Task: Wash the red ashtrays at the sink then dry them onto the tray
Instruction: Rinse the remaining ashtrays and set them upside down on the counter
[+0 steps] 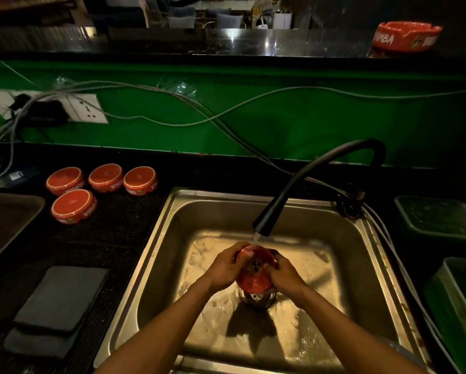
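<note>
Grip: I had both hands on one red ashtray [254, 276] over the sink [156, 255]. My left hand [226, 268] curled round its left rim, and my right hand [283, 276] curled round its right rim, the thumb lying over the edge.
Held ashtray: it was tilted with its hollow facing me, above the drain strainer [257, 298], which showed just below the grip.
Water: a thin stream fell from the black faucet [315, 174] and struck the far rim of the ashtray, just beyond my fingers. The faucet's nozzle hung close above and beyond the grip.
Sink floor: it was wet and shiny around the grip, with the shadow of my hands on the near side.
Other ashtrays: four red ashtrays [73, 206] lay upside down on the black counter [123, 228], well to the left of the grip and beyond it, three in a row and one nearer. One more upright ashtray [406, 36] sat on the high ledge far beyond and to the right.
Tray: a dark tray [5, 220] lay at the far left edge, beyond the upturned four as seen from the grip.
Cloths: folded grey cloths [56, 300] were stacked on the counter to the left of the grip and nearer me.
Right side: green bins [442, 287] stood well to the right of the grip.
</note>
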